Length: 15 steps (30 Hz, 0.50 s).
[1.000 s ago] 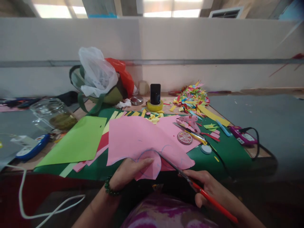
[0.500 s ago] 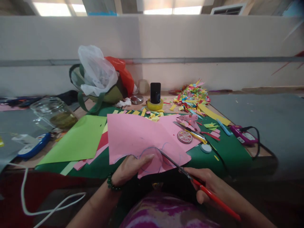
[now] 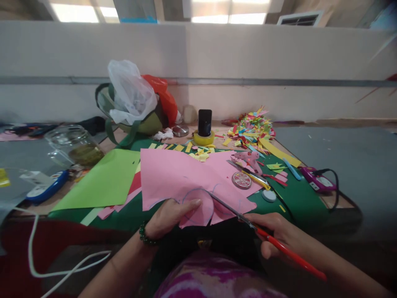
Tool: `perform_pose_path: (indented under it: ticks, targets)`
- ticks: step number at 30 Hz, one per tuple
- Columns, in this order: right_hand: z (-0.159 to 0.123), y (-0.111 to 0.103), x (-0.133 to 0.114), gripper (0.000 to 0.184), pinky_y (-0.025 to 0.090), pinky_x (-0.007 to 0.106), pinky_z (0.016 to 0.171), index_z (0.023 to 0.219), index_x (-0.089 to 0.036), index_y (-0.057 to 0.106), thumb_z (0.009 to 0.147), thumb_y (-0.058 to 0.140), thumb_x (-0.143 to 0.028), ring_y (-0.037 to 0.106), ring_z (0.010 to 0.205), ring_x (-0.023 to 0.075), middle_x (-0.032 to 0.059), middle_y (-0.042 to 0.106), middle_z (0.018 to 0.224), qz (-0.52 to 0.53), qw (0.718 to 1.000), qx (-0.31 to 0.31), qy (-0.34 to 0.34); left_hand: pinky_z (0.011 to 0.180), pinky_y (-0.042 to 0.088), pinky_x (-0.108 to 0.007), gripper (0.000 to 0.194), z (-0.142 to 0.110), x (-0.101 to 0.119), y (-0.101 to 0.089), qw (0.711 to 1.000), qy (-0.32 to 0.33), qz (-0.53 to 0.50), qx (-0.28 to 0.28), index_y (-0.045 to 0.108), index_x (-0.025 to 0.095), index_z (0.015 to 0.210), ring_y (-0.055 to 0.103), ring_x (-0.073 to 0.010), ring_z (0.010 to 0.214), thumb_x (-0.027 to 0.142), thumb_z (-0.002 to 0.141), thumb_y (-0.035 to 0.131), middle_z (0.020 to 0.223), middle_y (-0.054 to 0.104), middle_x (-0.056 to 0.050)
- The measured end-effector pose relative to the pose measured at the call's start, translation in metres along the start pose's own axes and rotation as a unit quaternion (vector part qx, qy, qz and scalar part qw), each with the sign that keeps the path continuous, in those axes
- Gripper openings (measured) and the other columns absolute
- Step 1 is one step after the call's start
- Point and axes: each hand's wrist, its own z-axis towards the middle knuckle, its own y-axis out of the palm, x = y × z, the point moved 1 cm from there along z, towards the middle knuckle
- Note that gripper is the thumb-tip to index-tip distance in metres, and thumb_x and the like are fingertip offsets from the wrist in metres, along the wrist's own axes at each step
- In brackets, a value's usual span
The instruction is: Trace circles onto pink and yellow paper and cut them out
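My left hand (image 3: 173, 213) pinches the lower edge of a pink paper sheet (image 3: 164, 174), thumb on top and fingers hidden beneath. Curved blue outlines are drawn on the sheet. In my right hand (image 3: 276, 231) are red-handled scissors (image 3: 287, 250), their blades reaching left into the paper along a drawn curve. A slit runs up from the paper's lower edge beside my left thumb. Just beyond the scissors, a round patterned tin (image 3: 241, 180) and a yellow utility knife (image 3: 259, 178) rest on more pink paper.
A green sheet (image 3: 102, 178) lies left of the pink one. Behind stand a phone (image 3: 204, 123) on a yellow tape roll (image 3: 203, 138) and a pile of paper scraps (image 3: 252, 128). A pink glue gun (image 3: 249, 159) lies at right; a glass jug (image 3: 77, 147) is at far left.
The scissor blades have moved a little further along the curve, and the slit at the paper's lower edge shows wider. The whole view has shifted slightly.
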Motion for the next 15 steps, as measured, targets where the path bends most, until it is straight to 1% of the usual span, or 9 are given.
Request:
perform_pose_path:
  ticks: [2, 4, 6, 8, 11, 15]
  targets:
    - [0.0, 0.001, 0.002, 0.085, 0.032, 0.023, 0.054, 0.094, -0.015, 0.067, 0.066, 0.04, -0.09, 0.04, 0.063, 0.0133, 0.0004, 0.052, 0.074, 0.012, 1.0, -0.001, -0.002, 0.05, 0.033, -0.03, 0.053, 0.0, 0.0, 0.0, 1.0, -0.009, 0.015, 0.007, 0.058, 0.021, 0.045, 0.04, -0.0162, 0.049, 0.07, 0.066, 0.059, 0.041, 0.041, 0.002]
    - [0.001, 0.002, 0.002, 0.085, 0.033, 0.023, 0.054, 0.097, -0.016, 0.066, 0.065, 0.041, -0.09, 0.041, 0.064, 0.0135, 0.0003, 0.052, 0.075, 0.021, 1.0, -0.004, 0.0, 0.053, 0.035, -0.03, 0.049, 0.0, -0.001, -0.001, 1.0, 0.0, 0.016, 0.02, 0.07, 0.021, 0.061, 0.041, -0.0172, 0.05, 0.067, 0.07, 0.056, 0.042, 0.04, 0.003]
    - [0.001, 0.0, 0.002, 0.085, 0.034, 0.022, 0.055, 0.095, -0.016, 0.066, 0.062, 0.042, -0.091, 0.042, 0.064, 0.014, 0.0002, 0.053, 0.075, 0.018, 1.0, -0.002, 0.004, 0.053, 0.035, -0.029, 0.044, 0.001, -0.002, -0.003, 0.999, 0.032, 0.022, 0.019, 0.075, 0.021, 0.08, 0.039, -0.0166, 0.048, 0.06, 0.07, 0.058, 0.042, 0.036, 0.005]
    - [0.001, -0.001, 0.0, 0.085, 0.035, 0.023, 0.056, 0.095, -0.017, 0.065, 0.06, 0.043, -0.092, 0.044, 0.066, 0.015, 0.0007, 0.055, 0.077, 0.009, 1.0, -0.002, 0.006, 0.053, 0.036, -0.029, 0.041, 0.003, -0.004, -0.007, 0.997, 0.07, 0.028, 0.009, 0.076, 0.022, 0.09, 0.039, -0.0164, 0.046, 0.053, 0.069, 0.061, 0.041, 0.036, 0.006]
    - [0.0, -0.005, -0.003, 0.087, 0.038, 0.023, 0.058, 0.097, -0.017, 0.064, 0.06, 0.041, -0.092, 0.048, 0.069, 0.0167, 0.0022, 0.058, 0.081, -0.004, 1.0, -0.014, 0.003, 0.056, 0.038, -0.027, 0.037, 0.006, -0.008, -0.013, 0.995, 0.1, 0.021, -0.003, 0.077, 0.023, 0.091, 0.046, -0.0178, 0.052, 0.049, 0.067, 0.063, 0.043, 0.043, 0.004]
    - [0.0, -0.007, -0.007, 0.088, 0.037, 0.023, 0.059, 0.095, -0.016, 0.064, 0.06, 0.039, -0.093, 0.047, 0.069, 0.0171, 0.0025, 0.058, 0.081, -0.017, 1.0, -0.02, -0.005, 0.057, 0.039, -0.026, 0.033, 0.007, -0.01, -0.016, 0.995, 0.097, 0.034, -0.012, 0.076, 0.022, 0.078, 0.048, -0.0179, 0.057, 0.051, 0.071, 0.061, 0.046, 0.049, 0.003]
